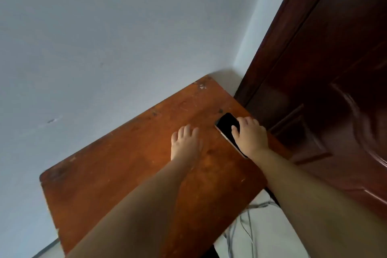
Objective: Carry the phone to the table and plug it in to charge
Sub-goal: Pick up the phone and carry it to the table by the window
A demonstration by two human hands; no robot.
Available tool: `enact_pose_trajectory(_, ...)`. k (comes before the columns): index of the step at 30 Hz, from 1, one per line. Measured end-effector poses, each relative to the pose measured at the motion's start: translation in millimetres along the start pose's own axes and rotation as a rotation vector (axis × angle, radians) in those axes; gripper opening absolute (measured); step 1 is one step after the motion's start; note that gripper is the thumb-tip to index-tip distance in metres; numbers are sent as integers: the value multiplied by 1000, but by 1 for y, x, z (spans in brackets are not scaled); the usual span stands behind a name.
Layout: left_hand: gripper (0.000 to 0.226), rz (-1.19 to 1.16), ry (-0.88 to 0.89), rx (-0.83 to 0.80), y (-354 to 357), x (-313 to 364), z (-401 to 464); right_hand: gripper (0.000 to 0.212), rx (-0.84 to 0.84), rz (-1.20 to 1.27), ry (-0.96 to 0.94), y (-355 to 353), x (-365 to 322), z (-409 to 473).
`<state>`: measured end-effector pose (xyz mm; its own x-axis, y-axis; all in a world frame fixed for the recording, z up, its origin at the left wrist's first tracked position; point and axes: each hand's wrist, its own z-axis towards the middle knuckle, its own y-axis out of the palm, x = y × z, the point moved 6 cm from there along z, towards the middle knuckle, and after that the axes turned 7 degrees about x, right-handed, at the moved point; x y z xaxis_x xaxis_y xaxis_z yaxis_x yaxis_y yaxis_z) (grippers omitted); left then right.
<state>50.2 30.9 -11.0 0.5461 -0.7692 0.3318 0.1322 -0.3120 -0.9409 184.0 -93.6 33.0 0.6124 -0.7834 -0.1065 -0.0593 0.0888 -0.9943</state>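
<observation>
A black phone (pixel 227 126) with a dark screen lies face up near the right edge of the worn brown wooden table (pixel 117 174). My right hand (pixel 250 135) rests on the phone's near half, fingers curled over its edges. My left hand (pixel 184 142) hovers over or rests on the tabletop just left of the phone, fingers apart and holding nothing. The phone's near end is hidden under my right hand.
A pale wall (pixel 104 37) runs along the table's far and left sides. A dark wooden door (pixel 335 90) stands close on the right. Grey cables (pixel 247 230) trail on the light floor below the table's right edge.
</observation>
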Motion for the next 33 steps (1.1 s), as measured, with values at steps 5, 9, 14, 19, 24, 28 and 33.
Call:
enact_pose_trajectory(5, 52, 117, -38, 59, 23, -13, -5, 92, -72, 110, 208, 31, 15, 5)
enact_pose_trajectory(9, 56, 140, -10, 90, 29, -14, -6, 102, -62, 70, 193, 41, 24, 0)
enact_pose_trajectory(14, 57, 158, -16, 93, 33, -14, -4, 90, -17, 47, 161, 41, 26, -5)
enact_pose_trajectory(19, 58, 174, -23, 40, 36, -15, -2, 82, -45, 25, 134, 35, 22, 3)
enact_pose_trajectory(24, 60, 185, -20, -128, 31, -14, 5, 80, -37, -69, 25, 8, 15, 22)
enact_pose_trajectory(28, 58, 97, -25, -53, -8, -17, 9, 82, 41, -44, -76, -23, -12, 41)
enact_pose_trajectory(33, 55, 130, -134, 110, -61, -54, -14, 84, 85, -2, -226, -46, -77, 43)
